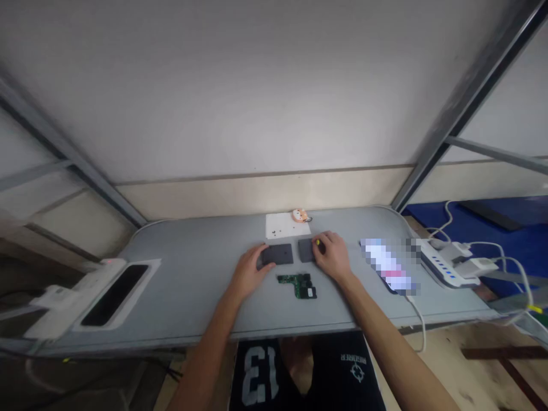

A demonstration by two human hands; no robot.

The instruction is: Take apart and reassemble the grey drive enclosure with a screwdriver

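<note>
My left hand has its thumb and fingers around the left end of a flat dark grey casing half on the table. A second dark grey casing half lies just to the right, a narrow gap between the two. My right hand is closed at its right edge, hiding part of it. A small black-and-yellow tool shows between those fingers; its full shape is hidden. Nearer to me, a green circuit board with black parts lies flat.
Behind the casing halves, a white sheet bears several tiny dark bits and an orange-and-white animal-shaped item. A lit phone and a power strip with cables lie right. Left are a dark phone and another power strip.
</note>
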